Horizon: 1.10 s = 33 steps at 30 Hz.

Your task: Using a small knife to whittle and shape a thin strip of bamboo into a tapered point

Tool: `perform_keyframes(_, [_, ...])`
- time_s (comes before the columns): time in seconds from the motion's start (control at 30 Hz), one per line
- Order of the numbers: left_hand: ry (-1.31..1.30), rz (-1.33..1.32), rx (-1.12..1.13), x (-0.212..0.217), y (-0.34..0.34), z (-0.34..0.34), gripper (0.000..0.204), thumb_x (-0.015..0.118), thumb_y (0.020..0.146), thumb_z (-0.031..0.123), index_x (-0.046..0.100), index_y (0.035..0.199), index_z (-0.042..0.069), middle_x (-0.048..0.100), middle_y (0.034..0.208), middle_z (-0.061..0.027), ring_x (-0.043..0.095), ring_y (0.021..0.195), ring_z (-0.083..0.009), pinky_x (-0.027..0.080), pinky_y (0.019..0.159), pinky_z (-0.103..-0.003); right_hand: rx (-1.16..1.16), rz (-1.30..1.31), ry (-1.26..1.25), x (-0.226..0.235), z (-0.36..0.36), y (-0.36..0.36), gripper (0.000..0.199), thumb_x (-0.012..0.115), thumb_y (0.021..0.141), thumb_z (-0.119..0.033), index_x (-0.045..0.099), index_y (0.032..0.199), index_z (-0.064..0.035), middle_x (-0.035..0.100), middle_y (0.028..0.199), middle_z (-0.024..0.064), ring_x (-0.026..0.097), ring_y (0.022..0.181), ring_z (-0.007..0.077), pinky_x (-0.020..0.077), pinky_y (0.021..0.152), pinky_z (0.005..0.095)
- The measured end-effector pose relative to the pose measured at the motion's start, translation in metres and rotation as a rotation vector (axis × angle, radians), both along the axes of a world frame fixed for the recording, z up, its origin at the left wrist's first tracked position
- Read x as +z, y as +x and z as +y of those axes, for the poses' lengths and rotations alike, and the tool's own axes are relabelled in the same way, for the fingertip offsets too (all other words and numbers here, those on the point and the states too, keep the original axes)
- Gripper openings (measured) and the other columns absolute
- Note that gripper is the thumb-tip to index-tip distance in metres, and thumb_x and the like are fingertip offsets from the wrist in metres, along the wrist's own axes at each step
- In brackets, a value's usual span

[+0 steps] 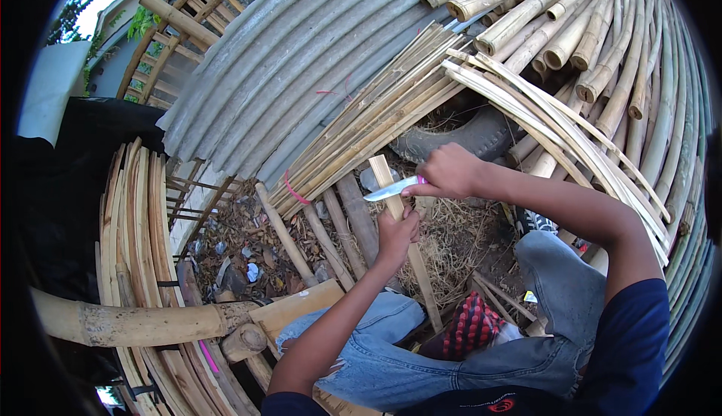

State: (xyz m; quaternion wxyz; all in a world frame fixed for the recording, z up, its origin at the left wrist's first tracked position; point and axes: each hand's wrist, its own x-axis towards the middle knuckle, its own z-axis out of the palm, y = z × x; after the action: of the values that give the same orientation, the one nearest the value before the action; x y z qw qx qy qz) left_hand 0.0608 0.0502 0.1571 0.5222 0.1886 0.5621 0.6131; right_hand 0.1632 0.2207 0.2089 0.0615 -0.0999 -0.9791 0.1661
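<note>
My left hand (pixel 398 234) is closed round a flat bamboo strip (pixel 423 281), which slants from above the hand down toward my legs. A knife (pixel 389 190) with a pale blade and a pinkish handle is gripped in my right hand (pixel 449 172). Its blade lies across the upper part of the strip, just above my left fingers. Whether the edge has entered the bamboo, I cannot tell.
A tied bundle of bamboo strips (pixel 368 127) leans on corrugated sheets (pixel 278 48) ahead. Bamboo poles (pixel 639 55) and pale strips (pixel 571 138) lie to the right, near an old tyre (pixel 462 142). More strips (pixel 135 220) and a thick bamboo pole (pixel 143 324) are on the left.
</note>
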Motion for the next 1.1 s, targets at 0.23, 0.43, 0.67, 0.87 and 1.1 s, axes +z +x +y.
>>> perform_keyframes(0.23, [-0.037, 0.217, 0.081, -0.003, 0.007, -0.002, 0.019, 0.058, 0.083, 0.003, 0.042, 0.076, 0.009, 0.046, 0.060, 0.0026, 0.043, 0.046, -0.0051, 0.036, 0.040, -0.021, -0.143, 0.108, 0.073, 0.000, -0.017, -0.007, 0.070, 0.041, 0.089, -0.063, 0.064, 0.057, -0.0057, 0.060, 0.055, 0.0170, 0.061, 0.053, 0.0369, 0.0497, 0.050, 0.0440])
perform_keyframes(0.43, [-0.016, 0.232, 0.062, -0.002, 0.005, -0.002, 0.018, 0.055, 0.083, -0.001, 0.041, 0.076, 0.009, 0.043, 0.059, 0.0031, 0.038, 0.045, -0.0042, 0.031, 0.040, -0.022, 0.094, -0.032, 0.073, 0.005, -0.020, -0.016, 0.069, 0.043, 0.088, -0.063, 0.063, 0.056, -0.0053, 0.057, 0.052, 0.0175, 0.061, 0.052, 0.0371, 0.0496, 0.050, 0.0447])
perform_keyframes(0.67, [-0.037, 0.326, 0.069, -0.003, 0.006, -0.006, 0.019, 0.061, 0.081, 0.007, 0.046, 0.070, 0.004, 0.049, 0.060, 0.0005, 0.047, 0.047, -0.0064, 0.038, 0.041, -0.025, 0.101, -0.075, 0.058, 0.008, -0.022, -0.019, 0.068, 0.042, 0.090, -0.062, 0.063, 0.057, -0.0050, 0.057, 0.053, 0.0183, 0.062, 0.054, 0.0356, 0.0496, 0.051, 0.0431])
perform_keyframes(0.87, [-0.034, 0.404, 0.062, -0.004, 0.002, -0.002, 0.017, 0.063, 0.075, 0.005, 0.047, 0.070, 0.002, 0.048, 0.055, -0.0026, 0.051, 0.053, -0.0098, 0.041, 0.049, -0.029, -0.155, 0.158, 0.027, 0.003, -0.016, -0.021, 0.061, 0.049, 0.091, -0.051, 0.060, 0.063, 0.0015, 0.052, 0.053, 0.0215, 0.057, 0.055, 0.0402, 0.0444, 0.053, 0.0460])
perform_keyframes(1.1, [0.058, 0.402, 0.063, -0.005, 0.005, -0.005, 0.013, 0.064, 0.074, 0.005, 0.053, 0.079, -0.002, 0.053, 0.066, -0.0066, 0.049, 0.057, -0.0137, 0.040, 0.053, -0.031, 0.112, -0.102, 0.016, -0.006, -0.015, -0.019, 0.058, 0.051, 0.091, -0.049, 0.059, 0.062, 0.0003, 0.054, 0.056, 0.0217, 0.057, 0.057, 0.0406, 0.0455, 0.056, 0.0463])
